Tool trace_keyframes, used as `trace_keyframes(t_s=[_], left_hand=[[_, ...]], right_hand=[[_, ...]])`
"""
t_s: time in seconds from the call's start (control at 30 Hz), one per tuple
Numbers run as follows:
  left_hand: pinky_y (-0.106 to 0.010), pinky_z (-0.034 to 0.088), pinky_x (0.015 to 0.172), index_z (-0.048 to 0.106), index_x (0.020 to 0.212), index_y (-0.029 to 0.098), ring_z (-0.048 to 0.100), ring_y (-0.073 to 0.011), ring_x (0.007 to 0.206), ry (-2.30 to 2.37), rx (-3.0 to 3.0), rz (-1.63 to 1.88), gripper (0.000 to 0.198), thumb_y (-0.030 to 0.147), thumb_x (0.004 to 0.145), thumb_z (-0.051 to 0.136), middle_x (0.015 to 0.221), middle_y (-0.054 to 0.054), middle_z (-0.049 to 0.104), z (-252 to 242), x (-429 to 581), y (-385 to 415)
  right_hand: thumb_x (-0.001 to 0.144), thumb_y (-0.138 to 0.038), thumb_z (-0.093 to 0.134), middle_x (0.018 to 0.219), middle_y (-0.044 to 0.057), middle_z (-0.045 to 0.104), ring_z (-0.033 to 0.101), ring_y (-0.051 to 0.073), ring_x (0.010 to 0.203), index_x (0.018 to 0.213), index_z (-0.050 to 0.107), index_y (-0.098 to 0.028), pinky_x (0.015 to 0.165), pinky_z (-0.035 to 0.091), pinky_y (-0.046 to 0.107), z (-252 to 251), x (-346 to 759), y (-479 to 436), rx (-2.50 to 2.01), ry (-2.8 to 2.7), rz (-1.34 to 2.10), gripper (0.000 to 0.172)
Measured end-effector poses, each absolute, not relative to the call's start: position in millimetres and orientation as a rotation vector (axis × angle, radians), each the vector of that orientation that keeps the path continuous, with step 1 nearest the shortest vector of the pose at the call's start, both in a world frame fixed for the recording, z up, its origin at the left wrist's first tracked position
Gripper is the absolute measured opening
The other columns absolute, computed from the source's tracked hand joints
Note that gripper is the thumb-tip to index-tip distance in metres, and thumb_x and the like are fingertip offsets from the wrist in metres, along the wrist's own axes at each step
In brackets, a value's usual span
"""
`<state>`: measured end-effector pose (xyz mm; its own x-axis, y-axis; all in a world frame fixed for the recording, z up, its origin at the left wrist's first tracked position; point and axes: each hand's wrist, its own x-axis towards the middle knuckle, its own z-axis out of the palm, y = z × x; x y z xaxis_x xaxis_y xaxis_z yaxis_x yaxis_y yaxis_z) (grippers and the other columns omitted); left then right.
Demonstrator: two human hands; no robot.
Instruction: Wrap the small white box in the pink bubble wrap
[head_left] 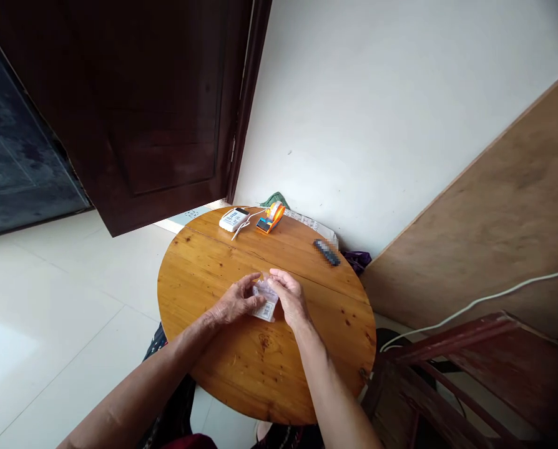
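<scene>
Both my hands rest on a round wooden table and hold a small clear plastic packet with a white printed label. My left hand pinches the packet's left side, its fingers closed on it. My right hand grips the right side, fingers curled over the top edge. What is inside the packet is too small to make out.
At the table's far edge lie a white box with a white cable, an orange tape dispenser and a dark bar-shaped object. A dark door stands behind, a wooden board leans right, and a dark wooden chair is near right.
</scene>
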<state>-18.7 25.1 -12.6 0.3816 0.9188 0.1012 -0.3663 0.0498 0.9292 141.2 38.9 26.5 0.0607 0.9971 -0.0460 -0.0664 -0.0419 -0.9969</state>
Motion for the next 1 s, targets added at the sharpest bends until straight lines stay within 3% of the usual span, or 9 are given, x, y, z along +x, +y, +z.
trace_keyframes(t_s=[0.2,0.43,0.63,0.8,1.0], left_hand=[[-0.034,0.048,0.089,0.032,0.149,0.013,0.060,-0.0206,0.099,0.708,1.210,1.095,0.092,0.051,0.077,0.075,0.113,-0.010,0.062,-13,-17,22],[-0.031,0.047,0.084,0.027,0.151,0.011,0.058,-0.0166,0.089,0.864,1.360,1.067,0.087,0.045,0.082,0.067,0.101,-0.006,0.062,-11,-15,25],[-0.034,0.048,0.090,0.041,0.145,0.015,0.060,-0.0187,0.094,1.104,1.549,1.057,0.065,0.036,0.087,0.060,0.108,-0.007,0.065,-3,-14,24],[-0.036,0.052,0.088,0.056,0.125,0.016,0.061,-0.0207,0.095,1.230,1.638,1.184,0.045,0.036,0.085,0.061,0.114,-0.012,0.062,-1,-13,19],[-0.035,0.054,0.087,0.058,0.111,0.018,0.059,-0.0225,0.108,1.119,1.713,1.294,0.027,0.028,0.086,0.059,0.124,-0.013,0.052,1,-12,8]], right_hand=[[0.060,-0.044,0.083,0.084,0.004,0.071,0.068,0.022,0.077,0.101,0.067,-0.020,0.073,0.055,0.036,20,135,43,-1.198,-1.032,1.239,0.050],[0.069,-0.043,0.075,0.089,0.005,0.069,0.065,0.021,0.078,0.102,0.066,-0.021,0.073,0.056,0.035,10,132,41,-1.167,-1.074,1.087,0.041],[0.073,-0.034,0.069,0.088,0.002,0.066,0.063,0.019,0.080,0.105,0.062,-0.022,0.079,0.053,0.035,12,133,36,-1.114,-1.123,1.033,0.035],[0.075,-0.030,0.065,0.085,0.001,0.065,0.062,0.018,0.078,0.111,0.058,-0.022,0.080,0.052,0.034,12,132,38,-1.117,-1.188,0.955,0.038],[0.078,-0.030,0.060,0.082,0.001,0.065,0.061,0.016,0.074,0.112,0.058,-0.022,0.075,0.052,0.032,10,129,40,-1.161,-1.290,0.791,0.035]])
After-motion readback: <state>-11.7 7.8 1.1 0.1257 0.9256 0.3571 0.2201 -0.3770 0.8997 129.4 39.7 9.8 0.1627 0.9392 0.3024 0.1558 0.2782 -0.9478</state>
